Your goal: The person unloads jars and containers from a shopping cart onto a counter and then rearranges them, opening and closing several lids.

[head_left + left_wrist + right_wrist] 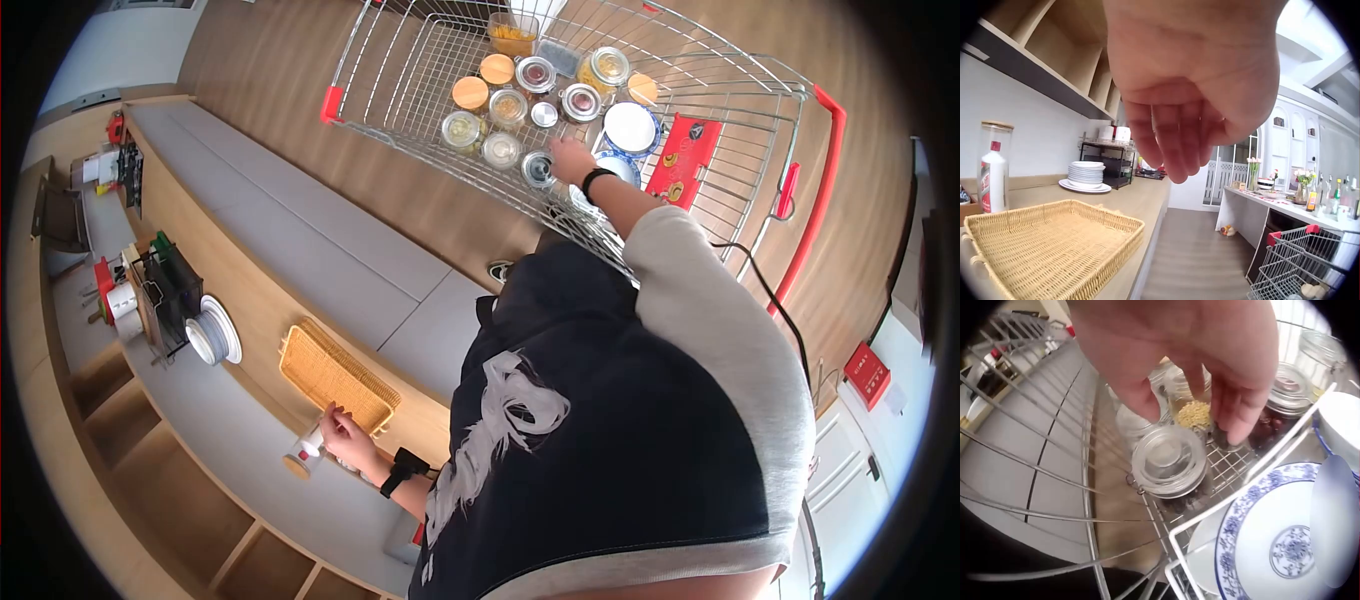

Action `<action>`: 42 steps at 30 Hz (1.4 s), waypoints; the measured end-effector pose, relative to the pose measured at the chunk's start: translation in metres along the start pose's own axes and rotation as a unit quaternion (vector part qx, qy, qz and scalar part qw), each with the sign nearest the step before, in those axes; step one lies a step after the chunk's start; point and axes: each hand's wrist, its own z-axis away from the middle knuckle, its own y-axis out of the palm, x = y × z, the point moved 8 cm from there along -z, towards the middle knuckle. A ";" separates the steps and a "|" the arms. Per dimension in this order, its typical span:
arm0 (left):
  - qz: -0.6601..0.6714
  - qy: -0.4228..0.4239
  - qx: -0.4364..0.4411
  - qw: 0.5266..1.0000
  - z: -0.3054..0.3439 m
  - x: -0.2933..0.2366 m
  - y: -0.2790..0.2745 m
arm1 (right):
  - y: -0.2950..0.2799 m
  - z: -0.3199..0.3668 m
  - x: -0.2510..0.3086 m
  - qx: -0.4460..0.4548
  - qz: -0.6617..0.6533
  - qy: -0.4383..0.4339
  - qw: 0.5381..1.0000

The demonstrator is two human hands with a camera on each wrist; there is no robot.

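My right hand (572, 160) is over the shopping cart (430, 150), fingers pointing down among several glass jars. In the right wrist view its spread fingers hang just above a clip-top glass jar (1169, 462) with dark contents. A jar of yellow grains (1192, 412) shows behind the fingers, and a jar with dark red contents (1272, 422) sits to their right. My left hand (345, 438) hovers over the counter with loosely bent fingers and nothing in them. Close to it are a wicker basket (335, 375) and a tall glass canister with a wooden lid (995, 165), holding a white bottle.
Blue-and-white plates (1272, 537) stand in a white wire rack beside the jars. A white bowl (631, 128) and a red box (685, 158) are also in the cart. Stacked plates (1086, 175) and a black rack (1116, 165) stand farther along the counter.
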 end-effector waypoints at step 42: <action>0.352 0.020 -0.047 0.935 -0.049 -0.013 0.008 | -0.263 0.146 0.254 -0.026 -0.044 -0.131 0.990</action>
